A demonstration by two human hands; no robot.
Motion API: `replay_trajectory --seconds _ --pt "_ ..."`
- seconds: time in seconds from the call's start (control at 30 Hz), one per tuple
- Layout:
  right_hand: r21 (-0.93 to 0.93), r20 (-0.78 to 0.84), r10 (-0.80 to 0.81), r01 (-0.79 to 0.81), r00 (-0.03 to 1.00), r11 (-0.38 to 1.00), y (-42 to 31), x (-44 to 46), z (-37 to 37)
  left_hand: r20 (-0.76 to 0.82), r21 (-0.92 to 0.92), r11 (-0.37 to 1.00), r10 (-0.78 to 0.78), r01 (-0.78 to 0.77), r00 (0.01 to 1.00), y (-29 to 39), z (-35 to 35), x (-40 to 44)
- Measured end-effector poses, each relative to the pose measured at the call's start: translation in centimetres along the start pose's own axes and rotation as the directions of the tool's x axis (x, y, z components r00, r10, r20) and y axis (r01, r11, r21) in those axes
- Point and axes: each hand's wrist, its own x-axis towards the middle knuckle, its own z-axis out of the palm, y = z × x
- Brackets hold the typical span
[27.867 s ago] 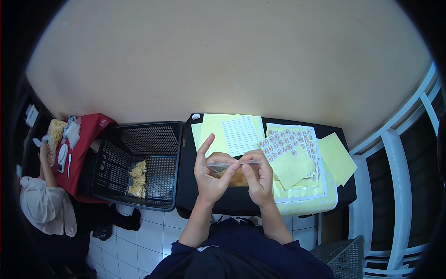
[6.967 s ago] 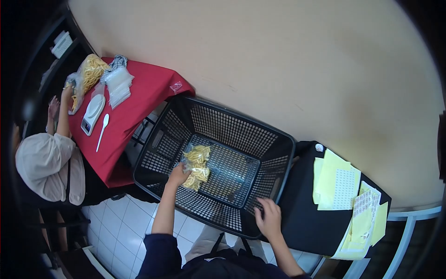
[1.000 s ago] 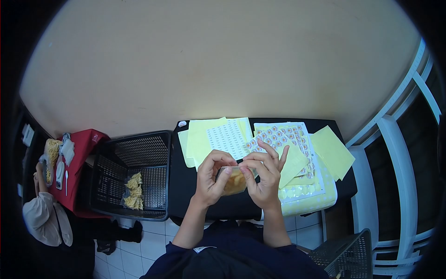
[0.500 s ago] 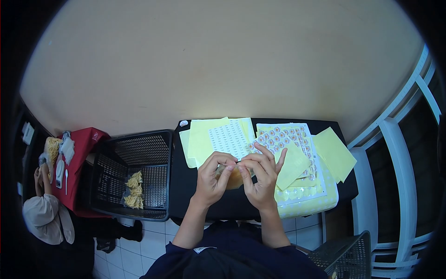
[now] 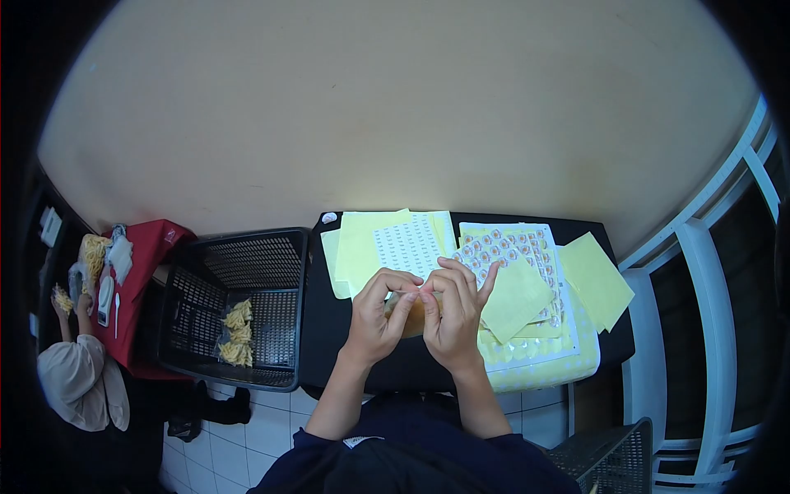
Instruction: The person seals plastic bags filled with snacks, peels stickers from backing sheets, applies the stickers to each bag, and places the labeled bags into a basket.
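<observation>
Left hand (image 5: 372,328): fingers curled, thumb tip pinched to index, gripping the top edge of a clear bag (image 5: 414,324). Right hand (image 5: 452,331): same pinch on the same edge, other fingers loosely fanned. Fingertips of both hands meet at mid-edge. Bag hangs between the palms, over the near part of the black table (image 5: 325,346); contents look yellowish, but hands cover most of it, so can't tell how full, or whether the edge is closed.

Past the hands: printed sheet (image 5: 406,247) on yellow paper (image 5: 362,247). To the right: label sheet (image 5: 496,249) with round prints, partly under a yellow square (image 5: 516,303).

Left of table: black basket (image 5: 299,329), filled bags (image 5: 238,336) in a column inside. Farther left, red table (image 5: 156,255) with white scale (image 5: 105,298) and spoon (image 5: 117,316); co-worker's sleeve (image 5: 72,369) beside it.
</observation>
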Motion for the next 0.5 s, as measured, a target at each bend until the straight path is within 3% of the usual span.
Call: replay_trajectory --seconds 0.3,0.4,0.5 --pt "-0.041 -0.004 -0.031 0.031 1.0 0.999 0.9 0.6 -0.6 -0.006 -0.098 0.995 -0.012 0.012 1.0 -0.8 0.1 0.5" --pt "-0.044 -0.002 -0.041 0.041 0.999 0.998 0.7 0.8 -0.9 0.001 -0.08 0.997 -0.024 0.024 1.0 -0.3 0.0 1.0" --pt "-0.036 -0.015 -0.036 0.035 0.999 0.999 0.6 0.9 -0.8 0.046 0.008 0.997 0.07 -0.071 0.996 -0.5 -0.3 1.2"
